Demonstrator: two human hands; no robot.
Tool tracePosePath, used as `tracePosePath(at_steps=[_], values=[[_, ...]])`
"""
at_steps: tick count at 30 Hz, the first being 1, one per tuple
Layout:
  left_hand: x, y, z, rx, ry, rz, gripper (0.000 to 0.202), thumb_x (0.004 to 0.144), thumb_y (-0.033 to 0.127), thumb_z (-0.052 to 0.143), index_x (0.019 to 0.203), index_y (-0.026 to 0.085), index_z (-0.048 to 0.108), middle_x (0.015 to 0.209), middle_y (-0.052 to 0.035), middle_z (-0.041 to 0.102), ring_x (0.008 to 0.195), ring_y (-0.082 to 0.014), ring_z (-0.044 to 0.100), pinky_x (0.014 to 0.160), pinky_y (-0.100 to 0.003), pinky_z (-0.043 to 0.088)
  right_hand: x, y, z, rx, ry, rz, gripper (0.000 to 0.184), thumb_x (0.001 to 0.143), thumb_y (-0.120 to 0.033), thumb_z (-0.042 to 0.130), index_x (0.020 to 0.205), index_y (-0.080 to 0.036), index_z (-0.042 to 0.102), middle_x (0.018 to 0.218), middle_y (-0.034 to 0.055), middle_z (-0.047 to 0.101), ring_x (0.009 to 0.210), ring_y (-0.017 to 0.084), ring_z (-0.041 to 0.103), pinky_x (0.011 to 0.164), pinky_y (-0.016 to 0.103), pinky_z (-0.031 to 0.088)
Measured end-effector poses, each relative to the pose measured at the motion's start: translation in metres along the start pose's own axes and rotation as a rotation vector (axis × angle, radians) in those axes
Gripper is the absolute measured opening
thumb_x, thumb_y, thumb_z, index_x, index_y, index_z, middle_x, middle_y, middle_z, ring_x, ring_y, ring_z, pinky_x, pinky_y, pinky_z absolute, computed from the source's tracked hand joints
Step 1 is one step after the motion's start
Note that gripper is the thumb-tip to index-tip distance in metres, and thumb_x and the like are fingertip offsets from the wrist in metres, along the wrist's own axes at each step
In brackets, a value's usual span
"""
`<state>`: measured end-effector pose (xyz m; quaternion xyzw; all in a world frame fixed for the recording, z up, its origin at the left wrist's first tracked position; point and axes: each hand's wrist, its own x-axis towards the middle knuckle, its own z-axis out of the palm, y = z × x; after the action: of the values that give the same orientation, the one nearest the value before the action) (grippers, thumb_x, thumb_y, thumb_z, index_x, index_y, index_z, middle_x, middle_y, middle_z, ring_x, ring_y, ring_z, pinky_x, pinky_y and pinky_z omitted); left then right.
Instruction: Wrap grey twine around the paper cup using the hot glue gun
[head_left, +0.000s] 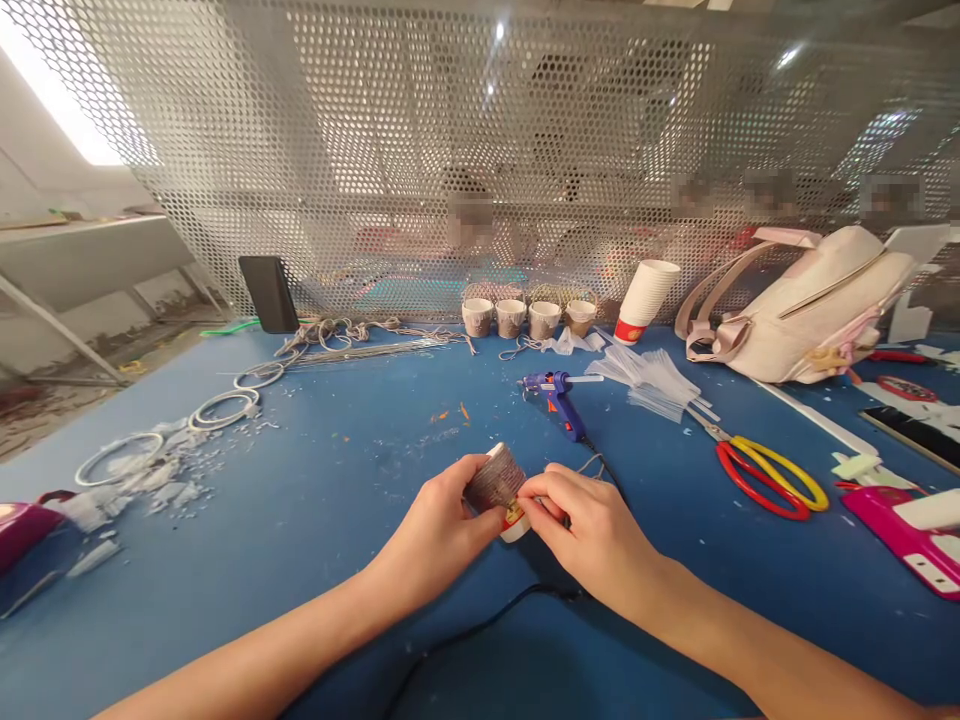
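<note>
A paper cup point(498, 482), partly wrapped in grey-brown twine, lies tilted in my left hand point(441, 525), whose fingers and thumb close around it. Its red-and-yellow printed band and white end show below the winding. My right hand point(592, 530) is closed in a pinch on the twine at the cup's right side. A loose piece of that twine point(596, 462) comes out behind the right hand. Beyond the hands, a blue glue gun point(556, 398) lies on its side on the blue table point(360, 440), a clear glue stick in its back end.
Several small twine-wrapped cups point(544, 320) stand along the perforated metal screen point(375, 150), beside a leaning paper cup stack point(646, 300). At right are scissors point(772, 480), clear glue sticks point(645, 378) and a pink backpack point(817, 305). White rings point(223, 410) lie left. A black cable point(480, 628) runs in front.
</note>
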<state>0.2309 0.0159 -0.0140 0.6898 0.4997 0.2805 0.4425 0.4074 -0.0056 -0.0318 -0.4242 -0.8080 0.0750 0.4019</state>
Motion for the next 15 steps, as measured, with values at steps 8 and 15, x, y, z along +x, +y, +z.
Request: tracePosePath(at_steps=[8,15], values=[[-0.0001,-0.0013,-0.0008,-0.163,-0.107,-0.072,0.034,0.072,0.018,0.057,0.105,0.017,0.06,0.076,0.0031,0.061,0.063,-0.0123,0.05,0.058,-0.023,0.042,0.0002,0.0046,0.003,-0.025,0.04,0.046,0.017,0.088,-0.014,0.048,0.075,-0.018,0.057,0.06,-0.0034,0.045,0.05,0.009,0.044,0.051,0.021,0.036],[0.0016,0.0014,-0.0015,-0.222,-0.125,-0.1,0.032,0.072,0.019,0.057,0.104,0.018,0.058,0.075,0.0047,0.057,0.059,-0.0097,0.047,0.053,-0.021,0.037,0.0005,0.0041,0.0009,0.059,0.014,0.159,0.013,0.083,-0.015,0.051,0.073,-0.019,0.056,0.059,-0.0042,0.044,0.051,0.009,0.043,0.05,0.02,0.036]])
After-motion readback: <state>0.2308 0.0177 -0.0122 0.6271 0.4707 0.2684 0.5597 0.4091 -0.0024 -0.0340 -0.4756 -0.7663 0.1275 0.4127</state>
